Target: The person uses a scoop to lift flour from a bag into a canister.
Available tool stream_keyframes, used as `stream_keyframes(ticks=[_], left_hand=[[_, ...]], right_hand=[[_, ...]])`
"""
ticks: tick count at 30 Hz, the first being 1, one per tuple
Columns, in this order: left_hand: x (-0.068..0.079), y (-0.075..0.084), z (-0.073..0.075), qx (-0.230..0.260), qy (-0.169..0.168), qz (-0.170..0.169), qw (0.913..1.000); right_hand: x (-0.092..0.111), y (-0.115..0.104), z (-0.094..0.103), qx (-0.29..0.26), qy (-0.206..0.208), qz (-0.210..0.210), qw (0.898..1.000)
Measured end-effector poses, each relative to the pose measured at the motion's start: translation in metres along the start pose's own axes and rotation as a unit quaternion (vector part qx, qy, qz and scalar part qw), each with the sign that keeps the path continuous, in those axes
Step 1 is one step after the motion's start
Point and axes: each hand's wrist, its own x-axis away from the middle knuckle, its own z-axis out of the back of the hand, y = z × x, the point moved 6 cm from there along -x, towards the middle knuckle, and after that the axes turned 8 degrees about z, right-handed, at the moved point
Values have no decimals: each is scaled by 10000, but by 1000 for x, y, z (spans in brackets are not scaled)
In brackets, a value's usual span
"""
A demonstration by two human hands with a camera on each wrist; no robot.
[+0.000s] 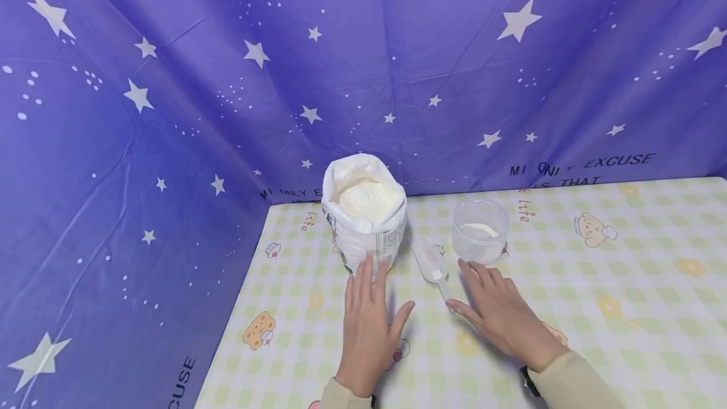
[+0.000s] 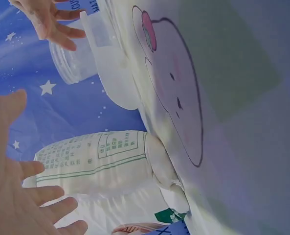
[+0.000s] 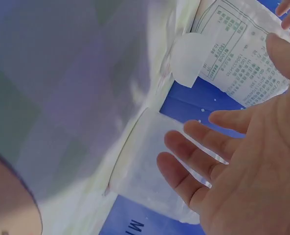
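My left hand, fingers spread, is in front of a white bag of flour that stands upright with its top folded open. In the head view the fingertips overlap the bag's lower front. My right hand has its fingers extended toward a clear round plastic container, its thumb near the handle of a translucent scoop. The scoop lies on the cloth between bag and container. A little white powder shows in the container. Neither hand holds anything; the right wrist view shows the fingers loosely stretched before the container.
A pale green checked tablecloth with cartoon prints covers the table. Behind and to the left hangs a purple-blue curtain with white stars, meeting the table's back and left edges. The bag stands close to the back edge.
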Motion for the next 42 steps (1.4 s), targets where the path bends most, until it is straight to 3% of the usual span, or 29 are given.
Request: stream_keyframes(ticks=[7,11,19,27,33,42], left_hand=[[-4,-3,8,362,531,49,9979],[-7,-8,13,518,753,262,9955],[-9,-20,16,759,871,619,9914],[-14,-31,17,1003,1184,691,9855],[-19,-41,16,1143,1230,849,9821],[-25,-51,12,1324,1043,1201,9783]], right_hand=[[-8,-2,-7,21,55,-8,10000],[-12,-2,-10,130,36,7,9999],[-18,-5,-14,256,-209,1,9995],[-24,-7,-17,267,-238,58,9993],[-28,-8,-19,269,-237,76,9993],[-29,-8,-20,384,-190,147,9990]])
